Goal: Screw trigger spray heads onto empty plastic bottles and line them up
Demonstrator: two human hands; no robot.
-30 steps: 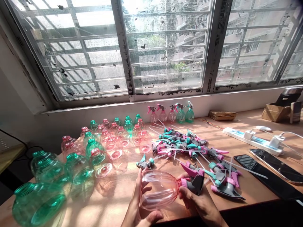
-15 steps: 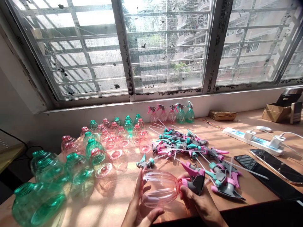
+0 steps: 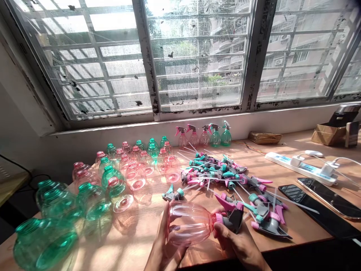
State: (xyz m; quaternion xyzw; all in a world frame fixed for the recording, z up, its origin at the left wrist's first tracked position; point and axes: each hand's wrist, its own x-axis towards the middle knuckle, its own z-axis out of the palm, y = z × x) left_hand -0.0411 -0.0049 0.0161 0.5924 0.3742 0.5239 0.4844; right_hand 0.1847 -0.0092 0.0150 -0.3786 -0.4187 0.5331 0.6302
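A clear pink bottle (image 3: 188, 224) lies sideways between my hands above the front of the table. My left hand (image 3: 165, 241) is closed round its base end, the fingers partly seen through the plastic. My right hand (image 3: 232, 239) grips the pink collar of a grey and pink trigger spray head (image 3: 232, 214) at the bottle's neck, thumb on the near side. The head sits against the neck; how tightly it is screwed on I cannot tell. Just beyond the bottle a loose teal and grey spray head (image 3: 173, 194) rests on the table.
Open green bottles (image 3: 45, 241) and pink bottles (image 3: 137, 175) stand at left. A heap of spray heads (image 3: 214, 169) lies centre right. Several assembled spray bottles (image 3: 216, 137) line the wall. At right are a power strip (image 3: 299, 167) and two phones (image 3: 328, 197).
My left thumb has moved from below the bottle's near side to underneath it, and the bottle has turned slightly. My right hand keeps its grip at the collar.
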